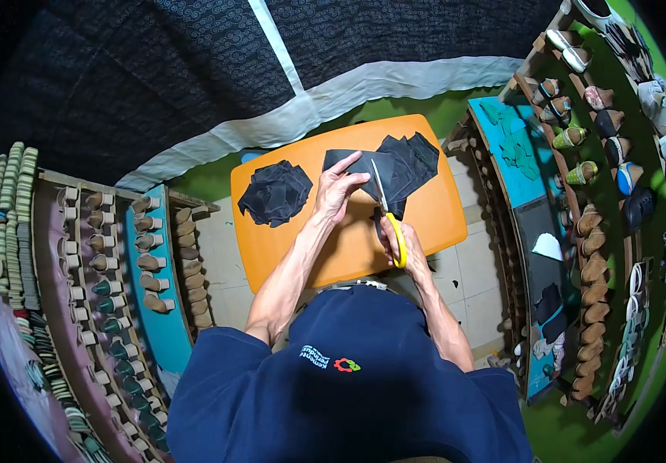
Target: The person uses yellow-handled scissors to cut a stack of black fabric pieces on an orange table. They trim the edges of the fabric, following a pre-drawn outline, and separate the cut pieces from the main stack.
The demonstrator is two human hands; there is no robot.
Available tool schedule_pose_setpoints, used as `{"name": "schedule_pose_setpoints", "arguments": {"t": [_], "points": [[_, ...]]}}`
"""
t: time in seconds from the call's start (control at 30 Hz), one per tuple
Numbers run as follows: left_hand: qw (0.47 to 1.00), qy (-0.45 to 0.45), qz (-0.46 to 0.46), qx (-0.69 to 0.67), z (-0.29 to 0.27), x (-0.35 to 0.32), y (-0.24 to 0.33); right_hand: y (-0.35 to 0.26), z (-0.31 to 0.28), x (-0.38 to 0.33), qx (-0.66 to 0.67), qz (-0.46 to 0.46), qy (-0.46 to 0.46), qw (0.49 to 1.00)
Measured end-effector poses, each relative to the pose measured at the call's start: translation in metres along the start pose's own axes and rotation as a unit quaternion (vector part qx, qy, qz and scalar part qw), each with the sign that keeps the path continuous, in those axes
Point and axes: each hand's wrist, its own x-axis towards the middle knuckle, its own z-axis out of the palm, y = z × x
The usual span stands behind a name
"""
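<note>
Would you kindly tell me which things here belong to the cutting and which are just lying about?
In use: scissors in the right hand; black sheet under the left hand; orange board.
Lying about: pile of black pieces; racks of shoe lasts.

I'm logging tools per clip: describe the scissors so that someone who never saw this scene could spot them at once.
Start at the orange board in the middle, between the racks of shoe forms. On its right half, the right hand holds the scissors, blades pointing away into the black fabric sheet that the left hand pins down. Their bright yellow handles set them apart from the black pieces around them.
</note>
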Motion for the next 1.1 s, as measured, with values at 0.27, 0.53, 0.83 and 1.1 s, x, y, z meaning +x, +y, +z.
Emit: {"name": "schedule_pose_setpoints", "arguments": {"t": [0.27, 0.53, 0.83, 1.1], "points": [[0.998, -0.060, -0.030, 0.023, -0.015, 0.004, 0.011, -0.009, -0.013, -0.011, -0.029, 0.011, -0.009, 0.999], [0.998, -0.043, -0.013, 0.036, -0.014, 0.007, 0.004, 0.001, -0.017, -0.016, -0.005, -0.005, -0.040, 0.999], [0.987, -0.052, 0.000, 0.155, 0.002, -0.008, 0.005, 0.005, -0.014, 0.001, -0.015, -0.030, -0.046, 0.998], [0.995, -0.037, 0.010, 0.087, 0.005, -0.011, -0.002, 0.009, -0.013, 0.004, 0.036, 0.022, -0.033, 0.999]]}}
